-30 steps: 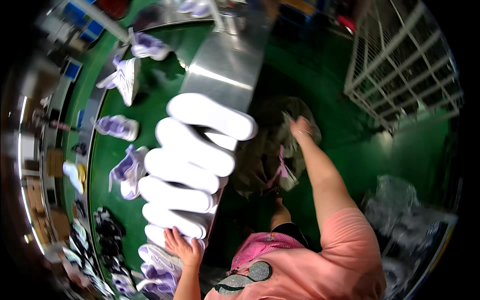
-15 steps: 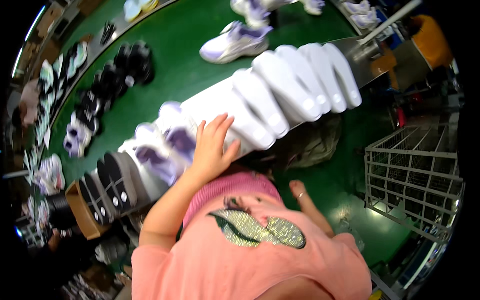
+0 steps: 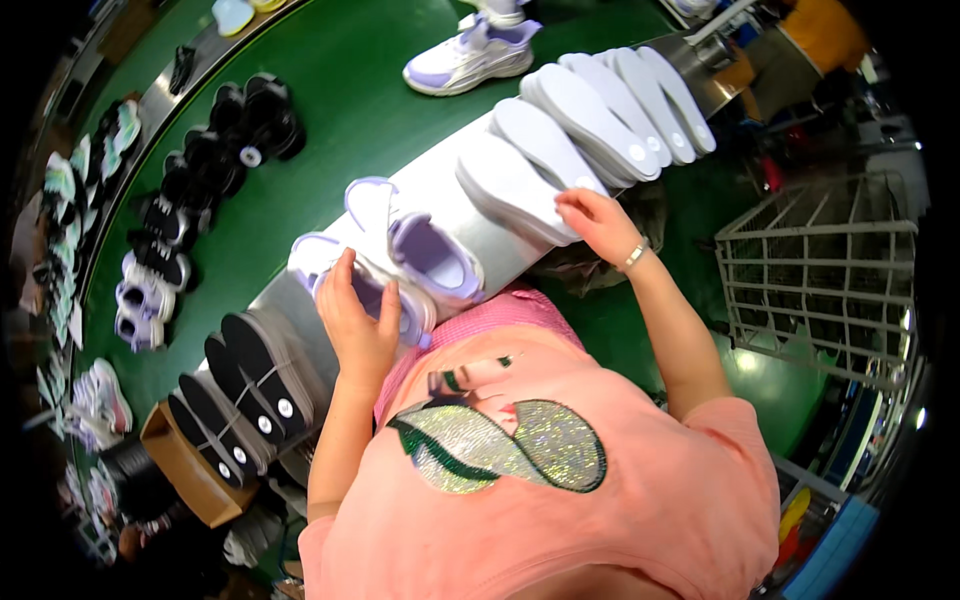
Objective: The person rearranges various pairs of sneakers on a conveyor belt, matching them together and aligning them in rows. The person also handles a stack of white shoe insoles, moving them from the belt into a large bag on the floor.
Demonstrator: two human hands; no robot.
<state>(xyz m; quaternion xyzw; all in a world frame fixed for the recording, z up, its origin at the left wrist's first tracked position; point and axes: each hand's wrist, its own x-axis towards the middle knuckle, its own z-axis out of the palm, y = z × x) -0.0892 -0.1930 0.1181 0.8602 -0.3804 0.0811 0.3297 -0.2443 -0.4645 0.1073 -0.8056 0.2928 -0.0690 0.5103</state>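
Observation:
A white and lavender sneaker (image 3: 425, 255) stands with its collar facing me, and its mate (image 3: 312, 250) is beside it on the left. Over that left sneaker's opening rests my left hand (image 3: 362, 325), thumb and fingers apart. My right hand (image 3: 605, 230) has its fingers closed at the heel end of the nearest white insoles (image 3: 505, 185), which lie in a stack. Fingertip contact there is partly hidden. More white insole stacks (image 3: 590, 115) lean in a row to the right, along the same metal shelf (image 3: 425, 180).
Black-topped grey insoles (image 3: 265, 370), banded together, stand left of the sneakers beside a cardboard box (image 3: 180, 465). Black shoes (image 3: 215, 160) line the green surface (image 3: 350, 90). Another lavender-white sneaker (image 3: 475, 60) sits beyond the shelf. A wire cart (image 3: 820, 270) is at right.
My left hand has moved left from beside the white insoles to the left sneaker. My right hand has risen from low at my side to the insoles. The whole view has shifted.

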